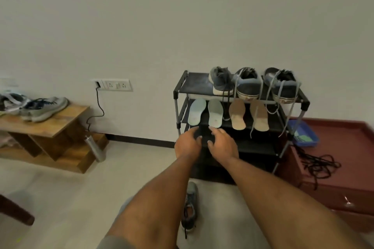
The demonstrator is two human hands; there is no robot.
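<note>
I read left hand (187, 144) and right hand (223, 143) spread, fingers relaxed, near pale blue insoles (215, 114) on shoe rack (194, 83).

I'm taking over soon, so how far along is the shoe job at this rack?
Looks done: three shoes sit on the top shelf of the rack, with pale blue insoles and tan insoles laid on the shelf below. In hand: left hand and right hand reach open just under the pale blue insoles, holding nothing. Probably left: one shoe on the floor and loose black laces on the red ledge.
</note>
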